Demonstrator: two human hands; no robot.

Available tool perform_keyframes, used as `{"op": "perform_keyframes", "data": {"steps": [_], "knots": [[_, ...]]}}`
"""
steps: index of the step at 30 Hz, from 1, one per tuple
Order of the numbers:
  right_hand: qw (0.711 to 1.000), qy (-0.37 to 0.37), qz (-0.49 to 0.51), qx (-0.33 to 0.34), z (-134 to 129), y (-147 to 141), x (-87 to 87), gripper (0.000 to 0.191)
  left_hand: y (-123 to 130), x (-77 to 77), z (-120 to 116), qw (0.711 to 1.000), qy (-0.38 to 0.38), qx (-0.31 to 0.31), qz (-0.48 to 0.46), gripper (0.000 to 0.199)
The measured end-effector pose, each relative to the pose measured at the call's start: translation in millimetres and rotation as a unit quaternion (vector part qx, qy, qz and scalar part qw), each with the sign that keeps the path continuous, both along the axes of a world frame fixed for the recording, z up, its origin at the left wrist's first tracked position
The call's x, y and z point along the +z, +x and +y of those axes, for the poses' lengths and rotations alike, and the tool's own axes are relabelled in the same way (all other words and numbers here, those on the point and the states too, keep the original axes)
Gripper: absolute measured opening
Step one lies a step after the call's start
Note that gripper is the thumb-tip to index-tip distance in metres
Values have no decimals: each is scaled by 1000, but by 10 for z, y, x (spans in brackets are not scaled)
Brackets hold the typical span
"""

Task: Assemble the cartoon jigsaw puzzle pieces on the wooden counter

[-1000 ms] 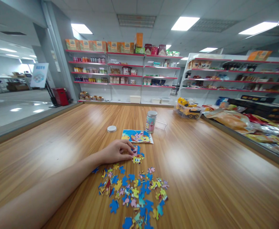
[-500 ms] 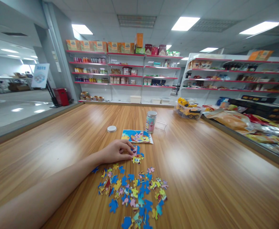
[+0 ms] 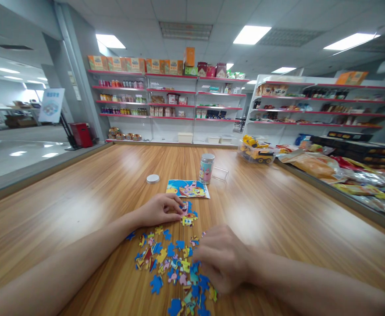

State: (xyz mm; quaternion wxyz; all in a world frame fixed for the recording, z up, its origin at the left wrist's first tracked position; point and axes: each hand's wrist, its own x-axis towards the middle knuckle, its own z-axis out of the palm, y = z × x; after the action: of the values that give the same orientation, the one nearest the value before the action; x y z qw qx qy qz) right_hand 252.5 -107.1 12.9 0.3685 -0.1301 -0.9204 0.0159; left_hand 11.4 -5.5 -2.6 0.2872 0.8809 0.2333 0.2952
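My left hand (image 3: 161, 210) rests on the table, fingers bent and thumb apart from them. Its fingertips touch the left edge of a small joined section of jigsaw puzzle (image 3: 188, 218), blue, pink and yellow. Below it spreads a pile of loose jigsaw pieces (image 3: 162, 254), mostly blue, yellow and pink. Over the right side of this pile is my right hand (image 3: 223, 259), blurred, with curled fingers; whether a piece is in them cannot be made out. The picture sheet (image 3: 187, 188) with a cartoon scene lies just beyond the joined section.
A printed tin with a silver lid (image 3: 207, 169) stands at the sheet's right corner, a thin clear frame (image 3: 220, 174) beside it. To the left lies a round white lid (image 3: 153, 178). Farther right sit a clear bin of yellow toy trucks (image 3: 256, 151) and packaged snacks (image 3: 317, 164).
My right hand has come in from the right and now covers the right side of the loose pieces. My left hand stays at the joined section. The view has shifted slightly.
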Motion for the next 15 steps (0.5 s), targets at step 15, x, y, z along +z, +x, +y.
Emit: {"op": "perform_keyframes", "data": {"steps": [15], "knots": [[995,-93,-21,38,-244,-241,204,28,15,9,-2,1000,2,3,14,15]]}}
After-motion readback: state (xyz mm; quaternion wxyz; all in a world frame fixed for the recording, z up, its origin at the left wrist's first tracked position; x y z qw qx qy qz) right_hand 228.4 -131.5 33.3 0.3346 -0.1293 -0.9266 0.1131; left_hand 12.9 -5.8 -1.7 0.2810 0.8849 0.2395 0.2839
